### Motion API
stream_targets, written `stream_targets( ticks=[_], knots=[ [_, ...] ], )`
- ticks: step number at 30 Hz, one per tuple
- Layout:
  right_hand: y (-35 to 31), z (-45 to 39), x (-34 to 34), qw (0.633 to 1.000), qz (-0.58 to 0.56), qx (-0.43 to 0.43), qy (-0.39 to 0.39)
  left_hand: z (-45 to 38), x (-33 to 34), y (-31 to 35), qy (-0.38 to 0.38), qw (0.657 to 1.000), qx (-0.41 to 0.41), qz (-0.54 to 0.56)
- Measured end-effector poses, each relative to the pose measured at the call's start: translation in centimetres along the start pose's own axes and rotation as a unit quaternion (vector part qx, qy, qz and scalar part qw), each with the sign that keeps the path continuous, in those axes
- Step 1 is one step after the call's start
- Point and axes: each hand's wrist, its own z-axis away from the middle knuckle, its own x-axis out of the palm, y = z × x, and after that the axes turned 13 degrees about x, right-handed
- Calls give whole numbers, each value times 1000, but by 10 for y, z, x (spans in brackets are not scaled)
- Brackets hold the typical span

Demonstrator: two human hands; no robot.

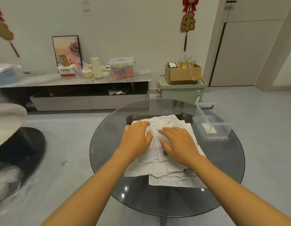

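A round glass table [107,149] fills the near middle of the scene, and a loose pile of papers [166,171] lies spread over its centre. At the table's far right edge stands a clear plastic box [211,126], apart from the pile. The left hand [136,137] lies flat on the pile's far left part, fingers straight and close together; the right hand [179,142] presses flat just beside it, fingers slightly spread. A small green scrap [165,153] shows by the right thumb

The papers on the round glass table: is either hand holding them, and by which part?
Neither grips them. The left hand and the right hand lie flat, fingers straight, on top of the papers.
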Motion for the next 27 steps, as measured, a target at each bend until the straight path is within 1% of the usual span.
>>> stream_targets(
  ticks=[2,6,10,14,21,23,25,27],
  knots=[
    [5,9,4,998,23,0,-54,10,7,4,-43,999,-1,22],
    [19,21,20,994,19,8,-112,24,36,5,-115,988,-8,102],
    [28,24,22,988,-16,19,-155,29,49,6,-137,985,17,105],
    [31,17,14,982,-25,7,-188,28,50,5,-142,981,10,133],
    [44,6,13,972,-50,5,-229,30,57,-1,-207,968,87,108],
    [45,5,17,974,-58,10,-219,29,59,-4,-216,964,95,122],
    [44,3,20,979,-68,16,-192,29,59,-5,-222,960,99,137],
    [42,2,23,982,-76,26,-173,29,55,-5,-217,959,101,150]
  ],
)
